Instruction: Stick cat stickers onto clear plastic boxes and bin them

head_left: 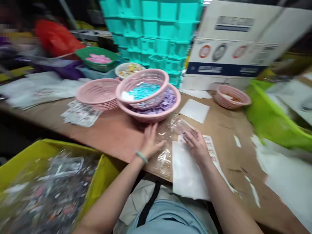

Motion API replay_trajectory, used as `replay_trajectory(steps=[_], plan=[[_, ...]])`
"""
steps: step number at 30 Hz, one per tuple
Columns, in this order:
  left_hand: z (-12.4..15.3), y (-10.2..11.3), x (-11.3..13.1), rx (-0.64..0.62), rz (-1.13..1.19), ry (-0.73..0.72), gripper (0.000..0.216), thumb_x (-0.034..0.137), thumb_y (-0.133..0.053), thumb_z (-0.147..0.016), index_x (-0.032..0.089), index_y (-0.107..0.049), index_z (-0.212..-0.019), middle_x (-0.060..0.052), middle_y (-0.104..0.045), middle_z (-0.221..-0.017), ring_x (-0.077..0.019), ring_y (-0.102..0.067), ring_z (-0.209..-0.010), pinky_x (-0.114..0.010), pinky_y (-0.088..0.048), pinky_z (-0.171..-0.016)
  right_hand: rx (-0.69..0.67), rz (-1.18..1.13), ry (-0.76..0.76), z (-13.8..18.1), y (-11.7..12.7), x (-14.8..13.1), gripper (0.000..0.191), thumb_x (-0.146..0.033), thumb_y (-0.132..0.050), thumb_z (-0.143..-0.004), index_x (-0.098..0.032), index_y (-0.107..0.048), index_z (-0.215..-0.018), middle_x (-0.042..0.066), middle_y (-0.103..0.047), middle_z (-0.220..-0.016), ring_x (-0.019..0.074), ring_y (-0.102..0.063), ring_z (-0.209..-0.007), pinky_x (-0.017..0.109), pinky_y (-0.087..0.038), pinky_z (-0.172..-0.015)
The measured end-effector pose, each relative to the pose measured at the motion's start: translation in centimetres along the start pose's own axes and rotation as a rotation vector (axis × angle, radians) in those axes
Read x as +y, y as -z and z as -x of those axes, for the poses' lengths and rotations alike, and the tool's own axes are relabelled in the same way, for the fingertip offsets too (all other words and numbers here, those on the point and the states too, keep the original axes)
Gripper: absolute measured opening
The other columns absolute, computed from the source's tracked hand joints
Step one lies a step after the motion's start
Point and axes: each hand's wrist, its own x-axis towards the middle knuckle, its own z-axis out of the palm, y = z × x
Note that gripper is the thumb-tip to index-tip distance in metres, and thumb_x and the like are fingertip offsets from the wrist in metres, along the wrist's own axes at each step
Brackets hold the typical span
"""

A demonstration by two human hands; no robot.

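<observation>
My left hand (pixel 152 143) lies with its fingers spread at the table's front part, its fingertips just below the lower pink basket (pixel 146 117). Its thumb reaches toward clear plastic bags (pixel 163 159), which lie crinkled between both hands. To the right, my right hand (pixel 197 145) has bent fingers closed on the edge of a clear plastic bag (pixel 179 125); blur hides the exact grip. Under my right wrist are white paper sheets (pixel 185 175) and a strip of printed stickers (pixel 211 148). Turquoise pieces (pixel 145 91) fill the upper pink basket (pixel 119 92), stacked on the one holding purple pieces (pixel 168 102).
At lower left stands a yellow bin (pixel 99 172) of bagged items. Behind the baskets rise turquoise crates (pixel 151 29) and a white carton (pixel 234 52). Another pink basket (pixel 99 94) is beside printed cards (pixel 81 113); a lime-green tub (pixel 275 113) borders the right.
</observation>
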Motion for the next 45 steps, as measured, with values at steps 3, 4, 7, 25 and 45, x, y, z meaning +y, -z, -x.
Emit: replay_trajectory(steps=[3,4,7,25,45], plan=[[-0.4,-1.2,-0.5,-0.037,0.036,0.067,0.074,0.024,-0.076,-0.063,0.018,-0.049,-0.132,-0.017,-0.054,-0.129,-0.0359,-0.048,-0.123,-0.054,-0.036,-0.105,-0.015,-0.07,-0.061,-1.2,-2.3,1.7,0.055,-0.04,-0.084,-0.058,-0.024,-0.05,-0.098,0.0,-0.06,-0.105,0.013,-0.064,-0.09,0.025,-0.055,-0.075],[-0.2,-1.3,-0.3,0.031,0.049,0.082,0.074,0.026,-0.076,-0.063,0.019,-0.048,-0.132,-0.017,-0.055,-0.127,-0.035,-0.049,-0.121,-0.052,-0.038,-0.104,-0.028,-0.084,-0.078,-1.2,-3.1,2.1,0.057,-0.036,-0.086,-0.055,-0.025,-0.049,-0.097,-0.001,-0.061,-0.102,0.0129,-0.065,-0.087,0.027,-0.056,-0.075],[2.2,0.3,0.9,0.241,0.076,0.108,0.077,0.031,-0.077,-0.063,0.021,-0.045,-0.132,-0.014,-0.056,-0.125,-0.031,-0.052,-0.118,-0.047,-0.042,-0.102,-0.166,-0.093,-0.047,0.1,-5.7,2.3,0.062,-0.03,-0.085,-0.058,-0.029,-0.044,-0.106,-0.001,-0.062,-0.106,0.0155,-0.065,-0.093,0.033,-0.057,-0.078],[18.7,22.8,-6.1,0.474,-0.87,0.263,0.069,0.032,-0.063,-0.079,0.012,-0.039,-0.141,-0.022,-0.041,-0.145,-0.0434,-0.032,-0.137,-0.063,-0.025,-0.11,-0.963,0.937,0.387,14.6,-28.3,13.5,0.076,-0.026,-0.058,-0.082,-0.008,-0.022,-0.146,0.023,-0.014,-0.157,0.0381,-0.014,-0.145,0.058,-0.02,-0.113],[10.1,-6.6,0.5,-0.699,-0.537,-0.764,0.07,0.022,-0.056,-0.083,0.027,-0.03,-0.148,-0.01,-0.034,-0.154,-0.0332,-0.031,-0.141,-0.058,-0.028,-0.112,0.409,1.267,0.503,8.5,21.3,2.1,0.038,-0.031,-0.045,-0.093,-0.016,-0.058,-0.126,0.014,-0.062,-0.127,0.0272,-0.05,-0.126,0.05,-0.038,-0.109]])
